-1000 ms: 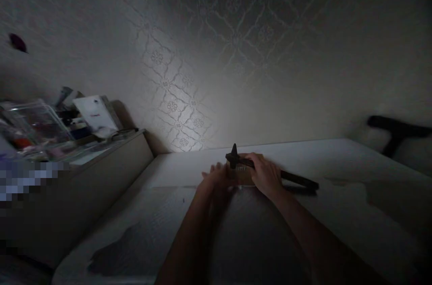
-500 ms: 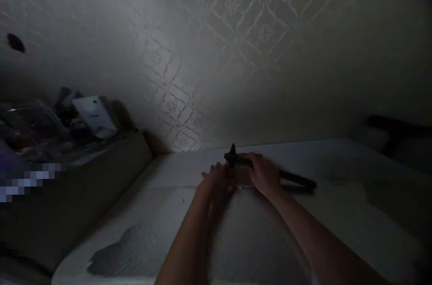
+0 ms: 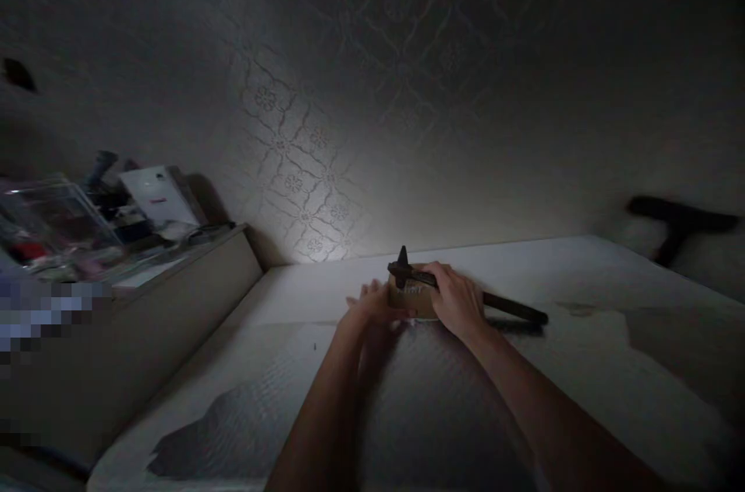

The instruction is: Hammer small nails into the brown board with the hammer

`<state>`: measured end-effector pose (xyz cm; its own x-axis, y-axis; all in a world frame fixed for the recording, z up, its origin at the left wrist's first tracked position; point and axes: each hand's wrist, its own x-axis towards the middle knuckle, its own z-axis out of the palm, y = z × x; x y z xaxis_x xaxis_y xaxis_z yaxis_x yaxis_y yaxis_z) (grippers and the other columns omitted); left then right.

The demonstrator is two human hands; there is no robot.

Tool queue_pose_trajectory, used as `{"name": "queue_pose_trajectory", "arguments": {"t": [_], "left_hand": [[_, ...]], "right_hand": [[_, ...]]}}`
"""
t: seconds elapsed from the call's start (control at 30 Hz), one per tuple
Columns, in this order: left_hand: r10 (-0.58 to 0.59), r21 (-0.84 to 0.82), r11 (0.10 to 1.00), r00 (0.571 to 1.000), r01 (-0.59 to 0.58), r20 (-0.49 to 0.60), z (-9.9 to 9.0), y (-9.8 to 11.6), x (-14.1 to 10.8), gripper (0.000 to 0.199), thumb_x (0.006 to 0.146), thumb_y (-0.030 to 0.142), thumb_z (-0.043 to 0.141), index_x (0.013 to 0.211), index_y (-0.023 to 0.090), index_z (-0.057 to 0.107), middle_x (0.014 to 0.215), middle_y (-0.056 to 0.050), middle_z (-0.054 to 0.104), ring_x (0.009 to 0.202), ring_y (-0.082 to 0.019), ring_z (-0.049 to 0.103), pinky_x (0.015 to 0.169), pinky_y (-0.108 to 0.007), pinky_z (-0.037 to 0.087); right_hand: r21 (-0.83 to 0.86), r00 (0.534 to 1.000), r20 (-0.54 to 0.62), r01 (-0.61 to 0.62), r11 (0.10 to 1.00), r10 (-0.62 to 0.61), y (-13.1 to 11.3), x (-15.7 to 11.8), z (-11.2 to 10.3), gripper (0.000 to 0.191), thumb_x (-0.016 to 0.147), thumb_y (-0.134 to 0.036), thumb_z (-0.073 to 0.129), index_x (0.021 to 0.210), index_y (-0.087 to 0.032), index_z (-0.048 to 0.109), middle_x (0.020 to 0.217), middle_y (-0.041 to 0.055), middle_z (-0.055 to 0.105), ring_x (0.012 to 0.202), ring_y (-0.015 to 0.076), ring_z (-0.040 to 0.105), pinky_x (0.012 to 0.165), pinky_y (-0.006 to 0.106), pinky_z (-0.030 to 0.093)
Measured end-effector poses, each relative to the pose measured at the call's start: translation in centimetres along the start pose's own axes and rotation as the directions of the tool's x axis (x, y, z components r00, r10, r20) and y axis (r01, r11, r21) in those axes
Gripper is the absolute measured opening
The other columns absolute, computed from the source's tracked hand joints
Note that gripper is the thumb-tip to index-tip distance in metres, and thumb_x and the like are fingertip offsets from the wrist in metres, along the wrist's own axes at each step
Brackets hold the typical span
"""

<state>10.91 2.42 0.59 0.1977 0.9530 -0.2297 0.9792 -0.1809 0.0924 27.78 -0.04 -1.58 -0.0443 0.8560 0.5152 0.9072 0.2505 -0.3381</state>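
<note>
On the table, my right hand [image 3: 458, 299] is wrapped around the dark handle of a hammer [image 3: 515, 308]. The hammer's head lies to the left of that hand, with its pointed end upward, over a small brown block [image 3: 424, 307]. Pale marks or small bits show on the block's face, too blurred to make out. My left hand [image 3: 374, 303] grips the block's left end, thumb along its lower front edge, other fingers partly hidden. A few small white bits [image 3: 412, 323] sit just below the block.
A patterned wall [image 3: 314, 166] rises behind the white table [image 3: 291, 294]. To the left, a raised shelf [image 3: 192, 290] carries a white box [image 3: 158, 195], a clear case [image 3: 58, 216] and clutter. A dark T-shaped object [image 3: 678, 224] stands at the right. Grey worn patches [image 3: 221, 434] mark the tabletop.
Both hands, the hammer and the block stay in nearly the same place. The upper wall looks darker, and the block's face shows more clearly.
</note>
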Motion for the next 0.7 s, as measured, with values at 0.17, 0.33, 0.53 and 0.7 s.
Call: {"name": "queue_pose_trajectory", "arguments": {"t": [0.17, 0.33, 0.53, 0.7], "left_hand": [[-0.002, -0.044, 0.999, 1.0, 0.004, 0.028, 0.09, -0.06, 0.27, 0.084, 0.071, 0.067, 0.054, 0.14, 0.025, 0.031, 0.151, -0.016, 0.025, 0.138, -0.039, 0.021, 0.103, -0.061, 0.028], [-0.016, -0.051, 0.999, 0.999, 0.018, 0.039, 0.0, 0.05, 0.06, 0.085, 0.071, 0.068, 0.054, 0.141, 0.025, 0.029, 0.153, -0.015, 0.021, 0.139, -0.038, 0.017, 0.103, -0.062, 0.028], [-0.01, -0.029, 1.0, 0.999, 0.011, 0.033, -0.02, 0.03, -0.03, 0.081, 0.073, 0.067, 0.053, 0.139, 0.027, 0.03, 0.152, -0.014, 0.023, 0.139, -0.038, 0.018, 0.104, -0.059, 0.029], [-0.012, -0.035, 0.999, 1.0, 0.013, 0.019, -0.07, 0.15, -0.13, 0.078, 0.073, 0.068, 0.053, 0.137, 0.027, 0.034, 0.15, -0.014, 0.027, 0.138, -0.039, 0.021, 0.1, -0.061, 0.032]], "right_hand": [[0.009, 1.0, 0.002, -0.012, 1.0, 0.012, 0.02, -0.03, -0.13, 0.032, 0.081, -0.008, 0.048, 0.108, -0.024, 0.054, 0.103, 0.0026, 0.067, 0.092, 0.0176, 0.06, 0.072, 0.027, 0.036], [0.007, 1.0, 0.0, -0.017, 1.0, 0.017, 0.17, 0.03, -0.18, 0.033, 0.081, -0.008, 0.048, 0.108, -0.025, 0.055, 0.102, 0.0031, 0.067, 0.093, 0.0169, 0.059, 0.073, 0.026, 0.036], [-0.023, 0.999, 0.013, -0.045, 0.999, 0.045, 0.31, -0.03, -0.49, 0.035, 0.08, -0.008, 0.048, 0.11, -0.025, 0.055, 0.095, 0.0031, 0.067, 0.087, 0.0178, 0.061, 0.069, 0.027, 0.035], [-0.042, 0.997, 0.026, -0.07, 0.997, 0.071, 0.62, -0.18, -0.83, 0.031, 0.081, -0.011, 0.049, 0.109, -0.024, 0.055, 0.098, 0.0041, 0.067, 0.085, 0.0182, 0.062, 0.067, 0.027, 0.035]]}}
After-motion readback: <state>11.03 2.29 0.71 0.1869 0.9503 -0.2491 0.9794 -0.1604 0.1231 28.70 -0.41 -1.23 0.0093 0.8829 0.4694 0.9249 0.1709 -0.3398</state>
